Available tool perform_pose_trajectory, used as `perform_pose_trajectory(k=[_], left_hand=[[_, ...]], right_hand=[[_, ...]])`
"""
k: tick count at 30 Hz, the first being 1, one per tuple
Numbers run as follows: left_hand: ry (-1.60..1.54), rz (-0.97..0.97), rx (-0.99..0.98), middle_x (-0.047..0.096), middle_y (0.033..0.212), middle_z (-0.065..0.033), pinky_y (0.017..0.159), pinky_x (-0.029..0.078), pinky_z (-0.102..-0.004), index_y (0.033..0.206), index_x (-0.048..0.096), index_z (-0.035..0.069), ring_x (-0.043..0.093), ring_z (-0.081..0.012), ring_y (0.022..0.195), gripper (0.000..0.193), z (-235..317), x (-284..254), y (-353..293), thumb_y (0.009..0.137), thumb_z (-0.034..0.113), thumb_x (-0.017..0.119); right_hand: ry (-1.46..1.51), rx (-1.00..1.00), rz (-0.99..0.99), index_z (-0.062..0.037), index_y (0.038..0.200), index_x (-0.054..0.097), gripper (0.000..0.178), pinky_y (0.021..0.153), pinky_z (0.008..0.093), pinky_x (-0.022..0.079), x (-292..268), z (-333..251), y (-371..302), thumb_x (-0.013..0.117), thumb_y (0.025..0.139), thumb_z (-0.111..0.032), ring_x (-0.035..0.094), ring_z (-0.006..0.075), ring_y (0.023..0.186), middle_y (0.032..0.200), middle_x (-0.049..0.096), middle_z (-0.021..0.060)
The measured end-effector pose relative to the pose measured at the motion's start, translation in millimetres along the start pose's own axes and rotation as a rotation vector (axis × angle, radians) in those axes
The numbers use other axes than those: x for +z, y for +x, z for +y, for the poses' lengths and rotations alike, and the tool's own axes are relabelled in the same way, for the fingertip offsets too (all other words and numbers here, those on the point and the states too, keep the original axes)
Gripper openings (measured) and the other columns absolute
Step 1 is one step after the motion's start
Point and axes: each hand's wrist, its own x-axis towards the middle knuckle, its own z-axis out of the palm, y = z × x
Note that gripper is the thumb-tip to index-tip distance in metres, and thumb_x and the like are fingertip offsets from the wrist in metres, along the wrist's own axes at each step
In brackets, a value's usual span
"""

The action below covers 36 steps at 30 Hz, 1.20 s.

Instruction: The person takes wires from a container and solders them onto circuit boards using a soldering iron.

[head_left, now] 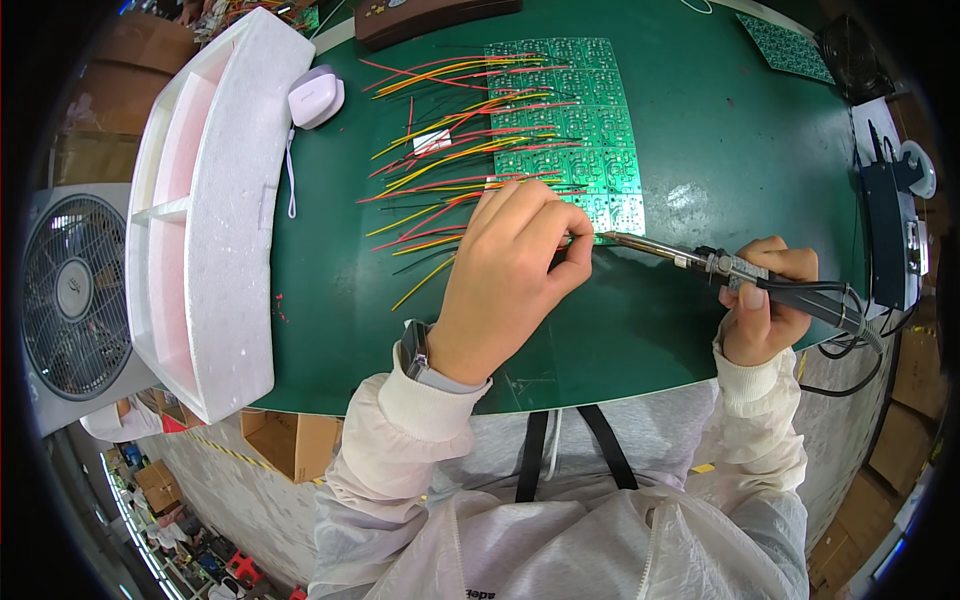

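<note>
A green circuit board panel (pixel 615 130) lies on the green work mat, with rows of red, yellow and black wires (pixel 420 180) reaching out from it to the left. Over the panel's near edge is my left hand (pixel 520 255), thumb and forefinger pinched together; what they hold is mostly hidden, though a thin wire seems to be at the fingertips. My right hand (pixel 770 300) grips a soldering iron (pixel 735 270) with a grey cable. The iron's tip touches or nearly touches the board's near edge, just right of my left fingertips.
At the left stands a white foam tray (pixel 235 200) with compartments, beside a fan (pixel 75 285). A small lilac case (pixel 316 97) with a strap lies near the tray. Another circuit board (pixel 785 47) is at the far right, above a dark soldering station (pixel 890 235). A brown box (pixel 430 20) sits at the back.
</note>
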Motion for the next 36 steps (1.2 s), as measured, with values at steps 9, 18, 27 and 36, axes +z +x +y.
perform_pose_trajectory(k=[9,18,27,36], left_hand=[[0.026,-0.013,0.002,0.046,0.066,-0.0038,0.054,0.038,-0.0271,0.068,0.052,0.004,0.046,-0.0180,0.061,0.018,2.9,-1.8,1.2,0.056,-0.005,0.062],[0.024,0.009,0.022,0.046,0.066,-0.0036,0.055,0.038,-0.0274,0.068,0.052,0.004,0.046,-0.0179,0.061,0.019,3.0,-1.6,0.9,0.056,-0.006,0.062],[0.016,0.026,0.040,0.046,0.065,-0.0037,0.054,0.037,-0.0272,0.067,0.051,0.004,0.046,-0.0174,0.059,0.019,2.2,-1.7,0.9,0.055,-0.006,0.062],[0.048,0.044,0.087,0.046,0.066,-0.0044,0.058,0.036,-0.0291,0.068,0.049,0.005,0.046,-0.0199,0.063,0.019,-0.5,-0.2,2.0,0.056,-0.005,0.061]], right_hand=[[0.005,-0.007,-0.020,0.0031,0.083,0.042,0.022,0.046,0.0198,0.036,-1.5,-0.2,-0.6,0.057,0.074,-0.011,0.044,0.0094,0.048,0.064,0.048,0.0090],[-0.022,-0.033,-0.031,0.0030,0.082,0.042,0.024,0.046,0.0199,0.036,-3.3,1.2,-1.8,0.058,0.074,-0.013,0.043,0.0094,0.048,0.064,0.048,0.0097],[0.067,-0.039,0.109,0.0021,0.081,0.041,0.028,0.042,0.0193,0.037,0.3,-2.9,-0.2,0.058,0.073,-0.019,0.043,0.0098,0.044,0.061,0.047,0.0108],[0.085,-0.038,0.225,0.0013,0.081,0.042,0.022,0.040,0.0190,0.036,0.4,-1.6,4.6,0.054,0.074,-0.016,0.040,0.0095,0.042,0.061,0.046,0.0097]])
